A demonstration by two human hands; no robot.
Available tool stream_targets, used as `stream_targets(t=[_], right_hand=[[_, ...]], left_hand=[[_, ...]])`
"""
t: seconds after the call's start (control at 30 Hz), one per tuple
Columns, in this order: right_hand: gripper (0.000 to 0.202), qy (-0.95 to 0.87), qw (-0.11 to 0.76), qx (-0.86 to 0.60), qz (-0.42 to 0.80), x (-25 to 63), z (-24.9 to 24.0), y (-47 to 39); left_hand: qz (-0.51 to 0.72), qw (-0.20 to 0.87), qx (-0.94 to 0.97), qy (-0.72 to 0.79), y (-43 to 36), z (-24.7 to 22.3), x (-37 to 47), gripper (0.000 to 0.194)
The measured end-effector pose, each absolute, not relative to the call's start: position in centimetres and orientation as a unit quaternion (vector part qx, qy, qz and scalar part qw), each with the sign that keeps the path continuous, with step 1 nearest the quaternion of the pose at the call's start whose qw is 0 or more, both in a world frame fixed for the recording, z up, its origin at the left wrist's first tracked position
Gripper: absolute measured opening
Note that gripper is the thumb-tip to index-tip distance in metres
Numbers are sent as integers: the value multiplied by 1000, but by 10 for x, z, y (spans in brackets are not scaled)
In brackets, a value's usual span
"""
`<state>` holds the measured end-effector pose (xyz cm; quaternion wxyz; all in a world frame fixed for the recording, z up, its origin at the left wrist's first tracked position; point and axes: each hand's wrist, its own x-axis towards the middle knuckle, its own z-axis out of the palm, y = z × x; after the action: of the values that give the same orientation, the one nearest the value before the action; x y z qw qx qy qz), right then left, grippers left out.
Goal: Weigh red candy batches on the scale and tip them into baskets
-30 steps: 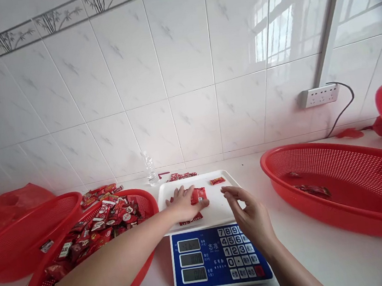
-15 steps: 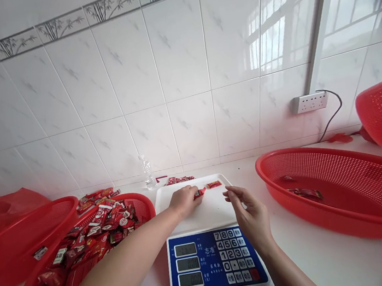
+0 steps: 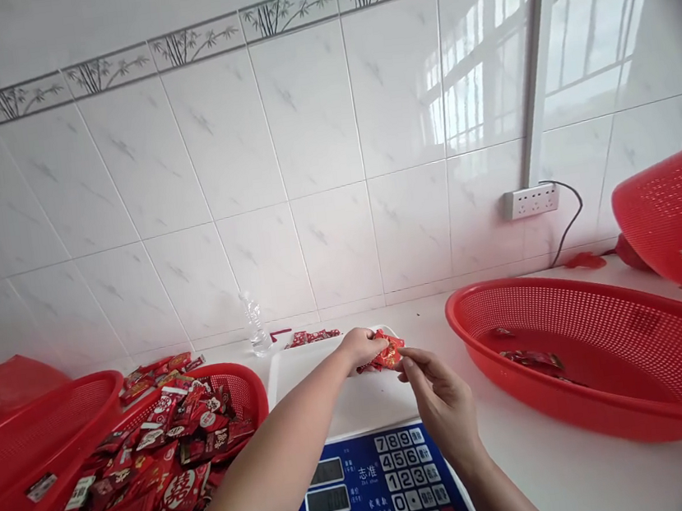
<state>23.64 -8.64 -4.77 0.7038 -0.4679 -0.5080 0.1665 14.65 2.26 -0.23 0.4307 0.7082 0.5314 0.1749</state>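
Observation:
Several small red snack packets [image 3: 391,349] are bunched over the white weighing pan [image 3: 286,391]. My left hand [image 3: 360,348] grips them from the left, its fingers closed around their near side. At their right edge, my right hand [image 3: 440,384] has thumb and index finger pinched together against the wrappers; the exact contact is partly hidden. Below the pan sits the blue keypad and display panel of the scale [image 3: 370,492], its left part overlapped by my left forearm. A red basket [image 3: 250,383] heaped with wrapped snacks [image 3: 171,442] stands under and beside that forearm.
On the right stands a long red basket [image 3: 585,424] with a few packets [image 3: 534,359] inside. Another red basket [image 3: 659,216] is tilted up behind it. A clear plastic bottle [image 3: 255,324] and loose packets [image 3: 312,337] lie near the tiled wall, which carries a power strip [image 3: 531,200].
My left hand has moved right across the pan and now holds a bunch of packets, close to my right fingertips. The packet lying on the pan is no longer seen there. The view has shifted slightly.

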Motion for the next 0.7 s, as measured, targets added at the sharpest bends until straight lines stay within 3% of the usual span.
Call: stream_targets(t=[0.13,0.3,0.5,0.7], right_hand=[[29,-531,682,-477,159,235,-48,-87],[33,-543,633,-539,117,239,-48,-83],[35,-622,364,-693,19,254,-54,-71],[33,-686,316,-655,24,251,-59,-69]], left_hand=[[179,394,724,537,24,-10,145,10],[117,358,754,538,12,-1,134,36],[46,349,768,535,-3,9,125,24],[66,388,745,539,-11,9,118,26]])
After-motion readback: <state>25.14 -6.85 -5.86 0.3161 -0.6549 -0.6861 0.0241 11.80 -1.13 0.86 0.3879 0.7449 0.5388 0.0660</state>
